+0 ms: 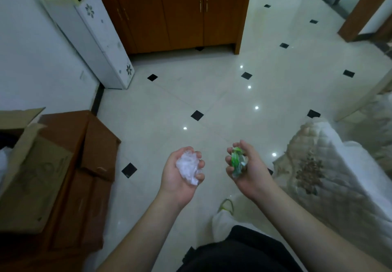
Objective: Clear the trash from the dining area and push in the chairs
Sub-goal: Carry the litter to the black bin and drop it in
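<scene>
My left hand (176,180) is held palm up over the tiled floor, fingers curled around a crumpled wad of clear white plastic (187,167). To its right, my right hand (252,172) grips a crushed green and silver wrapper (238,161), fingers closed on it. Both hands hover at waist height, a short gap between them. No chairs or dining table show in this view.
An open cardboard box (27,178) and brown wooden furniture (89,165) stand at the left. A white floor appliance (95,42) leans by the wall, with a brown cabinet (180,12) behind. A covered sofa (331,178) fills the right. Pale floor tiles (191,93) stretch ahead.
</scene>
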`<action>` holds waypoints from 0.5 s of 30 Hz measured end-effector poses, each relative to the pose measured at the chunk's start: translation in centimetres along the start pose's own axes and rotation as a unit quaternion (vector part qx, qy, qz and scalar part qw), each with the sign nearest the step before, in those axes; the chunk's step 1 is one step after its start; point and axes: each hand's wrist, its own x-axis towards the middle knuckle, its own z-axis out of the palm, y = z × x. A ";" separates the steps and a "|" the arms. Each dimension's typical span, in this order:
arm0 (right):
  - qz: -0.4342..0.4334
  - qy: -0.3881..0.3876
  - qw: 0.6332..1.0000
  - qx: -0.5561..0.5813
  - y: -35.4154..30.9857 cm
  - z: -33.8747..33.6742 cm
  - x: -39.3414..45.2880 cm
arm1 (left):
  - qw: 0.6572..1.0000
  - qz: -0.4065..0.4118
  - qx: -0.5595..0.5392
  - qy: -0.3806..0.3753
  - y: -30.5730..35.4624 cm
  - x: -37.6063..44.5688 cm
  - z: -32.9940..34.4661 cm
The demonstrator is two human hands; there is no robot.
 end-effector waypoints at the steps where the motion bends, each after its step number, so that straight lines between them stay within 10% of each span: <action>1: -0.001 0.003 1.000 0.004 -1.4 0.3 1.4 | 1.000 -0.002 0.003 0.004 0.6 1.5 1.2; 15: -0.018 0.004 1.000 -0.011 -17.4 7.4 17.8 | 0.999 -0.001 0.036 -0.001 10.7 20.6 14.6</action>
